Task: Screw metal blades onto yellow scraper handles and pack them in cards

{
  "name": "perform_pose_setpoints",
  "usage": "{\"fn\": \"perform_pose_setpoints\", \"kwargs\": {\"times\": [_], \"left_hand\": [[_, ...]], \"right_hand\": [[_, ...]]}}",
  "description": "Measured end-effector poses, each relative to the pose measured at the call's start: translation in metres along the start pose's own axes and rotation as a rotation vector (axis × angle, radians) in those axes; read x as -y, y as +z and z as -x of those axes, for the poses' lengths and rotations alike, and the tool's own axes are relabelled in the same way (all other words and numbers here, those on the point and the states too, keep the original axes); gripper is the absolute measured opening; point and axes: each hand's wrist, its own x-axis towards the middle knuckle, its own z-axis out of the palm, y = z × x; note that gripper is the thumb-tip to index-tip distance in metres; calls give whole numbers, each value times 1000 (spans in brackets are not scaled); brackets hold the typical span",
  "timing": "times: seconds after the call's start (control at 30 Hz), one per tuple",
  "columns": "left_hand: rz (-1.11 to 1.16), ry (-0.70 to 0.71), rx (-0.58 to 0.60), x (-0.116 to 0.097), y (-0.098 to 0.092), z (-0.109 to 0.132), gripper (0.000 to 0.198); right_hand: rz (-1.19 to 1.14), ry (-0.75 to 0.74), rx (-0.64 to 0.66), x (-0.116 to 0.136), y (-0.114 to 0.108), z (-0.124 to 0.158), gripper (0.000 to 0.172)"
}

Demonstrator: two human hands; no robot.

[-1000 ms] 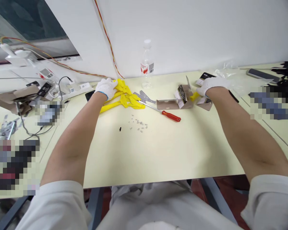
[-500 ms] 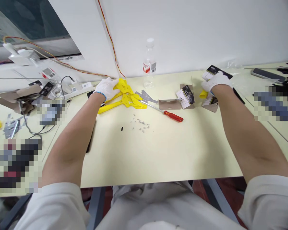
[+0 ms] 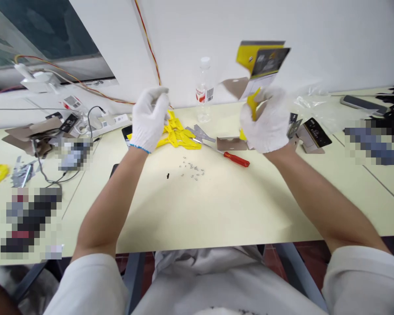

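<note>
The left hand, in a white glove, is raised and holds nothing; its fingers stay loose and a little apart. The right hand is closed on a yellow piece, and a card pack stands above it in the air. On the table lie small screws, a screwdriver and yellow parts. Behind them stands a bottle.
</note>
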Motion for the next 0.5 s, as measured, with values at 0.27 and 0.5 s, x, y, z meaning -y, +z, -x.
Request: {"fn": "perform_pose_setpoints", "kwargs": {"times": [0.27, 0.5], "left_hand": [[-8, -63, 78, -56, 24, 70, 31], [128, -266, 47, -50, 23, 71, 37]], "right_hand": [[-64, -136, 339, 46, 20, 42, 32], [-82, -282, 401, 62, 26, 51, 31]]}}
